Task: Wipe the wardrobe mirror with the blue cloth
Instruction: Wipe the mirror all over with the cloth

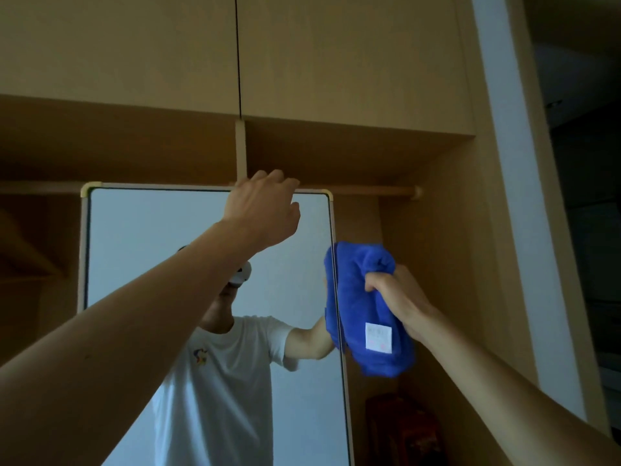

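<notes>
The wardrobe mirror (141,237) is a tall panel with a pale frame and rounded top corners, standing inside the open wardrobe. My left hand (263,210) reaches up to its top edge, with fingers curled over the frame. My right hand (398,297) grips the bunched blue cloth (364,317), which carries a white label. The cloth sits at the mirror's right edge, at about mid height of the visible glass. The mirror reflects a person in a white T-shirt and part of the blue cloth.
Wooden upper cabinet doors (235,52) hang above. A hanging rail (369,190) runs behind the mirror's top. The wardrobe side panel (470,264) stands to the right, beside a white wall strip (524,196). A dark reddish object (403,428) sits low inside.
</notes>
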